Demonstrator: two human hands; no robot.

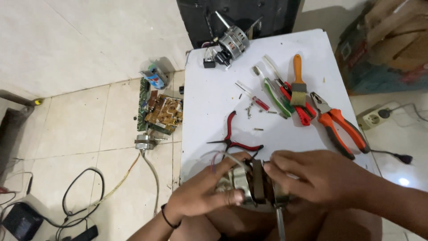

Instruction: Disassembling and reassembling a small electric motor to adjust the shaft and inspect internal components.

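Both of my hands grip a small electric motor [254,185] with a metal shaft pointing toward me, at the near edge of a white board [214,89]. My left hand [203,192] wraps the motor's left side, where thin wires loop out. My right hand [312,176] covers its right side from above. Just beyond the hands lie red-handled needle-nose pliers [232,138]. A few small screws [249,109] are scattered on the board.
Further out on the board lie orange-handled pliers [341,127], an orange-handled brush [298,82], toothbrushes, a small red screwdriver [254,98] and a second motor [232,42]. A circuit board [162,111], cables and a power strip [376,117] lie on the tiled floor.
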